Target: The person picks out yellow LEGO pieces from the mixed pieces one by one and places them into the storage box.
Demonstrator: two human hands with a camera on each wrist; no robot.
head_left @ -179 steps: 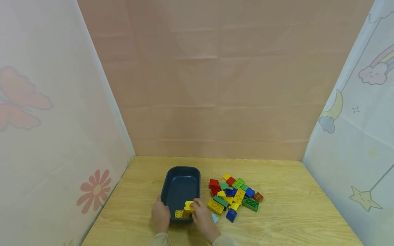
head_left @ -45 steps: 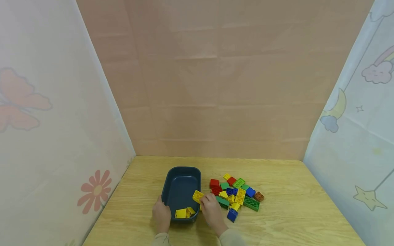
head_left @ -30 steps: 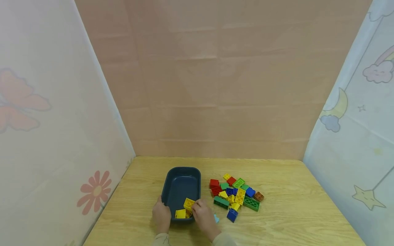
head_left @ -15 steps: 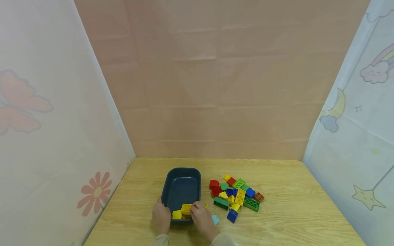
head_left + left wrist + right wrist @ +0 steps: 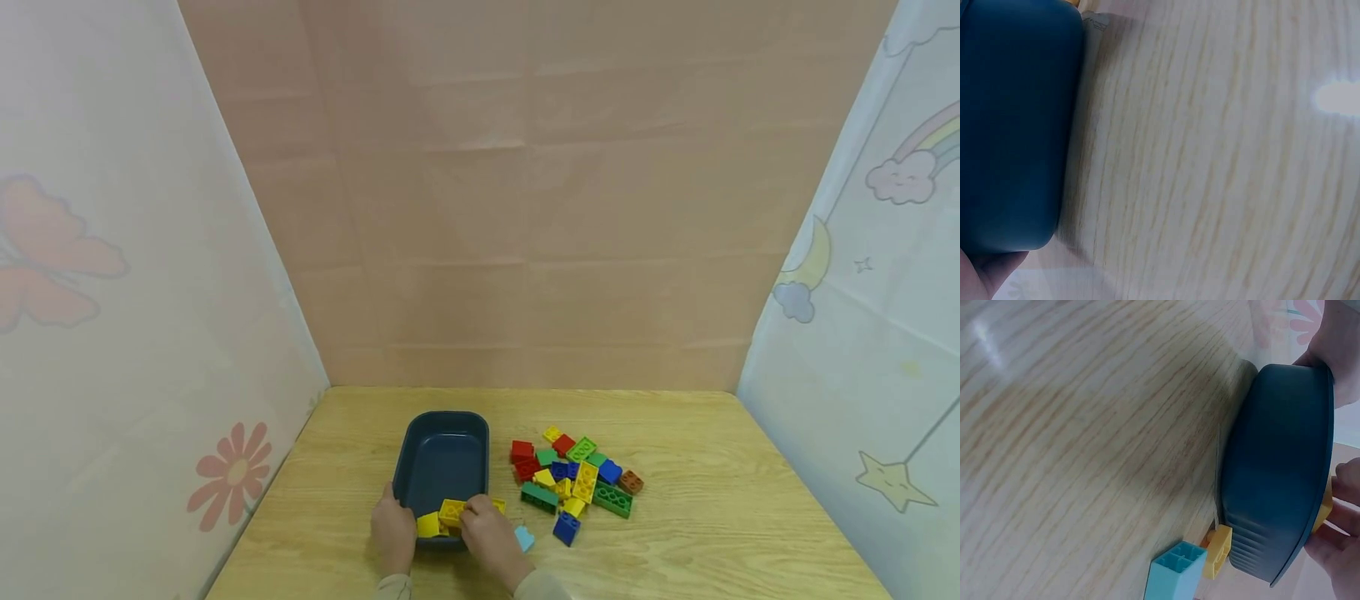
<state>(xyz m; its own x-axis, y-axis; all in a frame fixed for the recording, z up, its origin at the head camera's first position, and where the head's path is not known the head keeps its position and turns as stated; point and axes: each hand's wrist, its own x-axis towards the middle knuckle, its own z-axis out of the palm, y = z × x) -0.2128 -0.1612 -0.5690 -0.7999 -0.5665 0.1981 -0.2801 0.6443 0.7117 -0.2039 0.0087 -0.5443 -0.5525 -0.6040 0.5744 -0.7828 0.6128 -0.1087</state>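
Observation:
Under the near-left rim of a dark blue tray [image 5: 444,462], my left hand [image 5: 393,533] grips the side; its thumb shows in the left wrist view beside the tray wall [image 5: 1010,125]. My right hand [image 5: 491,537] pinches a yellow toy brick [image 5: 451,512] inside the tray's near-right corner. Another yellow brick [image 5: 429,525] lies to its left in the tray. From the right wrist, fingers [image 5: 1329,540] curl over the rim onto yellow plastic [image 5: 1324,509]. Just outside the tray wall sit a yellow brick [image 5: 1217,550] and a light blue brick [image 5: 1179,569].
Right of the tray spreads a pile of loose bricks: red [image 5: 522,451], dark green [image 5: 539,496], yellow [image 5: 585,482], blue [image 5: 567,527], lime green [image 5: 581,450] and brown [image 5: 632,481]. Cloth panels [image 5: 525,250] enclose the wooden table [image 5: 712,500] at back and sides.
My right hand has brought a yellow brick from the right rim down into the tray's near end. Yellow bricks inside have shifted left. A long yellow brick has left its place by the pile.

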